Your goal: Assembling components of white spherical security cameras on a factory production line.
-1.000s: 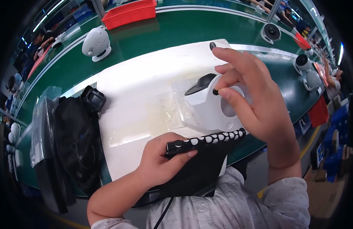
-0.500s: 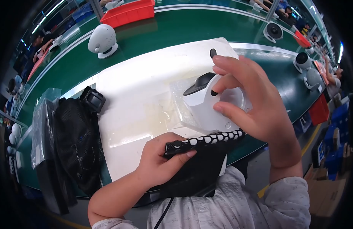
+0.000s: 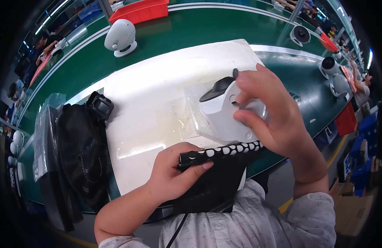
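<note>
My left hand (image 3: 174, 171) grips a black sheet (image 3: 207, 182) by its edge, thumb in front and fingers behind. White oval spots run in rows along the sheet's curled top. A white plastic base (image 3: 224, 118) with small round recesses stands beyond the sheet. Over it my right hand (image 3: 265, 103) is bent, its fingers curled and slightly blurred. A small black oval pad (image 3: 235, 73) shows at its upper fingertips. Lower down, its fingertips touch the base beside a round recess, where a dark bit partly shows. A black rounded part (image 3: 217, 89) adjoins the base's far side.
Under the base lie clear plastic film (image 3: 193, 109) and a white board (image 3: 145, 99) on the green table. A black mesh bag (image 3: 81, 153) and clear bag (image 3: 48, 140) lie left. A white fan (image 3: 121, 37) and red bin (image 3: 141, 11) are farther back.
My right hand has come down and nearer to the base, its fingers more curled. The black pad at its fingertips has dropped with it. My left hand keeps its grip on the sheet.
</note>
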A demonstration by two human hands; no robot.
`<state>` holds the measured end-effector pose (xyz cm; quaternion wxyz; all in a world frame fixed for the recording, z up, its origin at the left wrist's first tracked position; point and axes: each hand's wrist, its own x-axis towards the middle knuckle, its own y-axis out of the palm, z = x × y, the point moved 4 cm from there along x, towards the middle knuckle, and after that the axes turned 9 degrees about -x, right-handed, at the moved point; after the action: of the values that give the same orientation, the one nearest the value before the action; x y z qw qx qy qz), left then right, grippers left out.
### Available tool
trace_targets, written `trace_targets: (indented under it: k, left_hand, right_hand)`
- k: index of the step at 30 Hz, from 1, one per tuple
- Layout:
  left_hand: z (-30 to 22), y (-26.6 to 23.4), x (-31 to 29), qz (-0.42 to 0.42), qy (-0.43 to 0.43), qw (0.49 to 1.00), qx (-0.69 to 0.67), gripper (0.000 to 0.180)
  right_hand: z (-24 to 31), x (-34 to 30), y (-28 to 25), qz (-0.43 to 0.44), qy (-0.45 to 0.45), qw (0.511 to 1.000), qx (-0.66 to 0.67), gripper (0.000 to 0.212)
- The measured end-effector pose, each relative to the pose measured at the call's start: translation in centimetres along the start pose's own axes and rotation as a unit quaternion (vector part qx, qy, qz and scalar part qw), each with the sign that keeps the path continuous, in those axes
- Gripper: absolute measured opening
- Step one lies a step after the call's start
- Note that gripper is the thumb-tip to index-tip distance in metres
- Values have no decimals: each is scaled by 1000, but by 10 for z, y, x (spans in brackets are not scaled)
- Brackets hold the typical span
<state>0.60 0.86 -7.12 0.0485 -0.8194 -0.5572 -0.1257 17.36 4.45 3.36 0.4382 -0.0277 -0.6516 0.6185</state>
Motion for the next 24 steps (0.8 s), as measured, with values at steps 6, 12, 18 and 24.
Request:
trace_targets:
  k: [6, 12, 18, 24]
  left_hand:
    - [2, 0, 0, 3, 2, 1000, 0, 16]
    - [1, 0, 0, 7, 9, 1000, -8, 18]
    - [2, 0, 1, 6, 18, 1000, 2, 19]
    - [-2, 1, 2, 12, 5, 1000, 0, 18]
  right_hand:
    - [-13, 4, 9, -54, 61, 981, 177, 46]
    - [-11, 9, 8, 17, 73, 988, 133, 44]
    - [0, 10, -3, 18, 69, 997, 40, 42]
    - [28, 3, -12, 88, -24, 964, -251, 45]
